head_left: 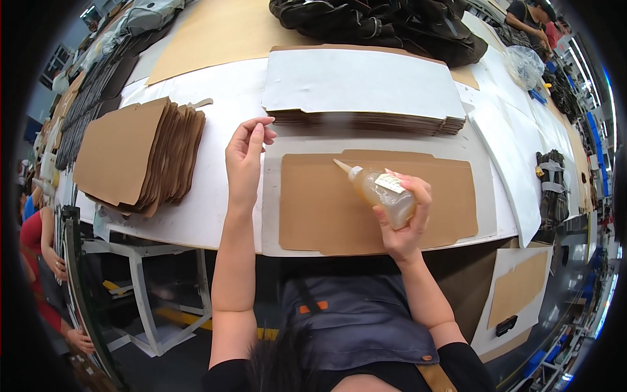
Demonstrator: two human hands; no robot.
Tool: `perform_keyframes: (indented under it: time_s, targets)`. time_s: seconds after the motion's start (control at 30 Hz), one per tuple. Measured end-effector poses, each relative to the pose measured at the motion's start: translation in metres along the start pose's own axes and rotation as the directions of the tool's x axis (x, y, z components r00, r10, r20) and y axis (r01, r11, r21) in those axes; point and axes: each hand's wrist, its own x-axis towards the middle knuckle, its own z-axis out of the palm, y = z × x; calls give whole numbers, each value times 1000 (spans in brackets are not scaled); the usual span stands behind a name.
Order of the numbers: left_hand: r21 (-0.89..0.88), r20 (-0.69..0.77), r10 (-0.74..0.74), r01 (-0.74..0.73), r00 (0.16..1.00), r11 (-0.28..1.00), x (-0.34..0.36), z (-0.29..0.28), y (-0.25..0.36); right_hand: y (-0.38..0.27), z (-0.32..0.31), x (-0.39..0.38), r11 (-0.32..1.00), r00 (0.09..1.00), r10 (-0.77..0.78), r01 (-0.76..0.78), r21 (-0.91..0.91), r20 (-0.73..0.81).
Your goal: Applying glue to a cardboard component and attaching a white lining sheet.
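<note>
Over a brown panel (pixel 313 202) on the white table (pixel 225 85), the right hand (pixel 408 219) grips a squeeze bottle (pixel 377 196); I cannot tell whether the left hand (pixel 247 147), near a white-topped stack (pixel 366 81), pinches anything. Dark workshop floor (pixel 186 362) shows below.

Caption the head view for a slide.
Right-hand grip holds a translucent plastic nozzle bottle over a flat brown panel; left-hand grip near a white-topped brown stack.

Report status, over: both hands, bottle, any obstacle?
Right hand holds squeeze bottle, nozzle over brown panel. Left hand near white-topped stack, contact unclear. No obstacle at nozzle.
</note>
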Motion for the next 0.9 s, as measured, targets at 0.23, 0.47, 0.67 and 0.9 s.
perform_keyframes:
  time_s: [0.23, 0.47, 0.67, 0.9]
  targets:
    - [-51, -10, 0, 0, 1000, 999, -2, -3, 6, -12, 26, 6, 999, 996, -7, 3, 46, 84]
    - [-102, -17, 33, -35, 999, 994, -3, -3, 11, -17, 48, 13, 996, 990, -44, 34, 79, 134]
    - [-114, 1, 28, -27, 1000, 993, -2, -4, 8, -22, 63, 25, 994, 972, -64, 42, 98, 227]
    - [-127, -75, 35, -44, 997, 991, -2, -8, 9, -11, 46, 55, 954, 965, 160, -205, 220, 206]
